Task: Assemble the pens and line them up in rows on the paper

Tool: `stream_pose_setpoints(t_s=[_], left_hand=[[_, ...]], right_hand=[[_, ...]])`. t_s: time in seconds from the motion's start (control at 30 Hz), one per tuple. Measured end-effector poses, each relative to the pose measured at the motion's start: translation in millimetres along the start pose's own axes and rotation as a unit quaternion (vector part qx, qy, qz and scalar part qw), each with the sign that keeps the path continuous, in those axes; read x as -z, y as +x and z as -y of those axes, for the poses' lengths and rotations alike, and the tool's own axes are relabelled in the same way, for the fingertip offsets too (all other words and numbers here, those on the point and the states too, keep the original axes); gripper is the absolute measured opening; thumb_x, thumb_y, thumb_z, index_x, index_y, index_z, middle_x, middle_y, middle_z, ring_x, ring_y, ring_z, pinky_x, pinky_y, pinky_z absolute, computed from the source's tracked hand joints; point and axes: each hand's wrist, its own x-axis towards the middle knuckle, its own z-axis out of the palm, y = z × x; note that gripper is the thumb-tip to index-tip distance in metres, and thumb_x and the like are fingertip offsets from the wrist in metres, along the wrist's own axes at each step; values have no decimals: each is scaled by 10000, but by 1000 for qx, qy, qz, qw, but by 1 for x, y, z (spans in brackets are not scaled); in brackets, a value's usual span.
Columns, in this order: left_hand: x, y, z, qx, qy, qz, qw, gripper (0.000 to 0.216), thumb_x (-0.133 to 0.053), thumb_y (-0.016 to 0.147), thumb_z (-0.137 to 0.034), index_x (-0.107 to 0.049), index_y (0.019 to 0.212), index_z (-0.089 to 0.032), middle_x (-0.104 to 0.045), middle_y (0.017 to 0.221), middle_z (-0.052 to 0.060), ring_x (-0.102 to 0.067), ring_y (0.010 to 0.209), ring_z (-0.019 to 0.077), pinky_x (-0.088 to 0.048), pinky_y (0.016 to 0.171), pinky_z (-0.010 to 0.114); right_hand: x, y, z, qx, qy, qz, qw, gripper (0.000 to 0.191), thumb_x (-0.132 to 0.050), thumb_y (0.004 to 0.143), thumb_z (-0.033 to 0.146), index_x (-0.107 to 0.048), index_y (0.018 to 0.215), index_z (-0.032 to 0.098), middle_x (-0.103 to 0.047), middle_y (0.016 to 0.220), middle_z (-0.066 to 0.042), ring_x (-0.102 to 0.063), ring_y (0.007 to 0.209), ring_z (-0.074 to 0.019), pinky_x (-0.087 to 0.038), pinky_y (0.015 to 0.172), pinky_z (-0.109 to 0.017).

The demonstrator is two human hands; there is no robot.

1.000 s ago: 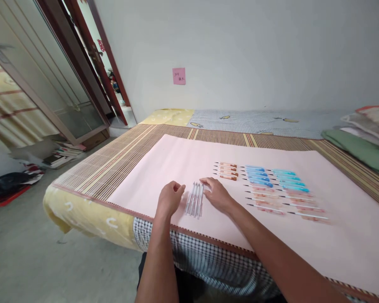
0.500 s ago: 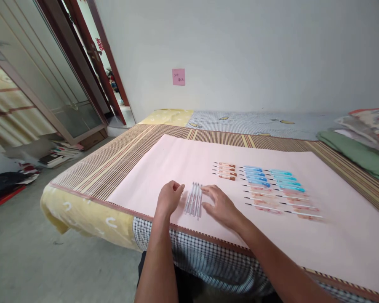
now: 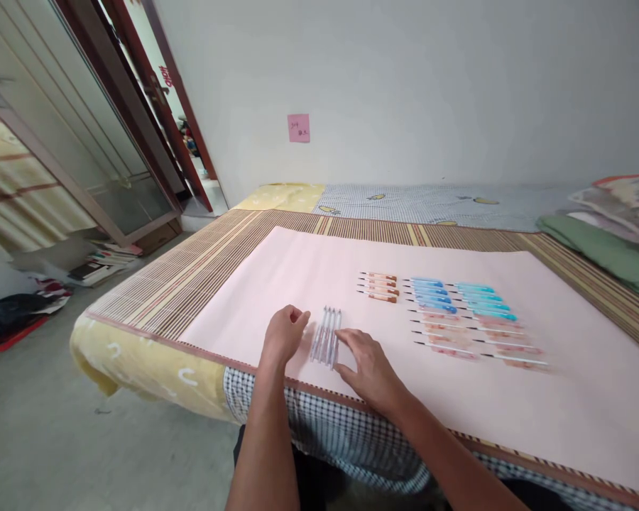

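Several clear pens [image 3: 326, 337] with dark tips lie side by side on the pink sheet [image 3: 309, 266], tips pointing away from me. At their left side, my left hand [image 3: 286, 335] is curled with thumb and forefinger close together; I see nothing in it. My right hand [image 3: 370, 365] is on the other side, thumb and forefinger spread along the rightmost clear pen, seemingly touching it. Farther right are rows of pens: brown-ended pens [image 3: 379, 285], blue pens [image 3: 431, 294], teal pens [image 3: 484, 301], and pens with pinkish barrels [image 3: 447, 337], somewhat blurred.
A striped mat [image 3: 192, 284] lies beneath the sheet on a bed with a yellow and checked cover [image 3: 154, 369]. Folded green cloth [image 3: 596, 248] and other fabric are at the right. A pink note [image 3: 299, 128] is stuck on the wall. Books [image 3: 106, 262] lie on the floor at left.
My right hand has moved slightly toward me and left, its fingers now lower along the clear pens. My left hand and the pens have stayed nearly in place.
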Motion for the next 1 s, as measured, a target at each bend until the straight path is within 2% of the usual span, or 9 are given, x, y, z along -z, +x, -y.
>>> stream_pose_setpoints(t_s=[0.67, 0.9, 1.0], left_hand=[[-4, 1, 0, -4, -4, 4, 1000, 239, -575, 881, -409, -577, 738, -218, -678, 729, 35, -632, 651, 190, -444, 636, 318], [-3, -3, -6, 28, -9, 48, 998, 158, -534, 893, -292, -561, 763, -207, -687, 722, 20, -628, 564, 158, -437, 593, 295], [-4, -5, -9, 18, 17, 77, 997, 158, -527, 891, -265, -567, 752, -201, -686, 692, 26, -623, 580, 161, -428, 599, 288]], right_hand=[[0, -2, 2, -3, 0, 1, 1000, 497, -638, 826, 162, -577, 1317, 213, -633, 1333, -106, -535, 1259, -291, -395, 1063, -467], [-7, -5, -2, 20, -14, -12, 1000, 430, -619, 870, 183, -596, 1299, 199, -627, 1343, -121, -529, 1264, -292, -387, 1063, -464], [-9, -6, -3, 34, -23, -19, 999, 418, -618, 880, 187, -600, 1297, 196, -630, 1336, -126, -534, 1256, -294, -387, 1058, -466]])
